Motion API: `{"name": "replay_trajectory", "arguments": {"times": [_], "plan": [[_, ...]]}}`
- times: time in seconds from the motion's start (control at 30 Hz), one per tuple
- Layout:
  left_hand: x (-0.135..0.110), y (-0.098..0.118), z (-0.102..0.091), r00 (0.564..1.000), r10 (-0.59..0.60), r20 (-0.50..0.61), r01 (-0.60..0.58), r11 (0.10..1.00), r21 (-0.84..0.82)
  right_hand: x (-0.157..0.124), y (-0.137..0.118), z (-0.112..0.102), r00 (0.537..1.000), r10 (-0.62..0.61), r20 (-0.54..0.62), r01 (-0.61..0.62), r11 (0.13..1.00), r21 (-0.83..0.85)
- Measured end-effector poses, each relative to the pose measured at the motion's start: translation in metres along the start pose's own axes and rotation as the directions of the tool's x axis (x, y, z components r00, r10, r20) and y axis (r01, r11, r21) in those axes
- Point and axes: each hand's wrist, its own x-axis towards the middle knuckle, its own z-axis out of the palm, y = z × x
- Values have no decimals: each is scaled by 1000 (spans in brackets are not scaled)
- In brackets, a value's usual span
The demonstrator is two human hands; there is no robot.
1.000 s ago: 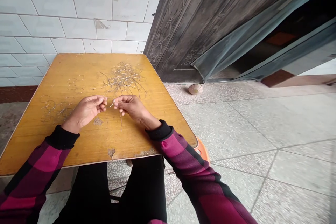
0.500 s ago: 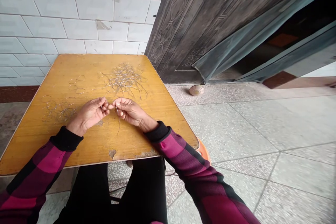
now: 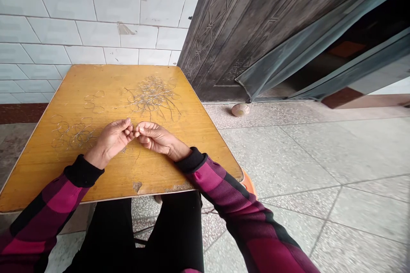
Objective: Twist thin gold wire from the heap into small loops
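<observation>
My left hand [image 3: 113,138] and my right hand [image 3: 156,137] meet fingertip to fingertip above the wooden table. Both are closed in a pinch around a thin wire [image 3: 138,156], whose loose end hangs below the right fingers. Most of that wire is hidden by the fingers. Beyond the right hand lies a tangled pile of bent wires [image 3: 153,96]. Left of the left hand is a looser group of looped wires [image 3: 75,133], and a few curled wire pieces [image 3: 94,102] lie between the two groups.
The yellow table [image 3: 105,183] has chipped spots along its near edge. Behind it rises a white tiled wall [image 3: 99,4]. To the right are a dark carved door [image 3: 224,42], a hanging curtain [image 3: 272,66], a round object [image 3: 240,109] on the floor, and an orange stool edge [image 3: 249,183].
The right fingers have shifted slightly and curled closer against the left fingertips. The hanging wire end has swung left and shows less length. Both wire groups stay as they were.
</observation>
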Motion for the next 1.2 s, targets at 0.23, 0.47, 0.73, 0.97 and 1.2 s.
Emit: {"name": "replay_trajectory", "arguments": {"times": [0.23,0.47,0.73,0.97,1.2], "plan": [[0,-3,0,1000,-14,-2,14,1000,15,2,3,-7,1000,10,-3,-10,1000,-24],[-2,2,2,998,-47,39,48,998,-34,-2,-7,-3,998,-70,-6,70,997,36],[-6,3,-4,976,-47,215,39,998,39,-6,-14,0,999,-39,7,39,999,11],[-3,2,-6,979,-61,195,69,997,-33,-8,-14,-3,996,-71,57,70,997,19],[-3,-2,-2,982,32,187,-18,997,-76,-6,-13,-4,995,-72,69,69,997,43]]}}
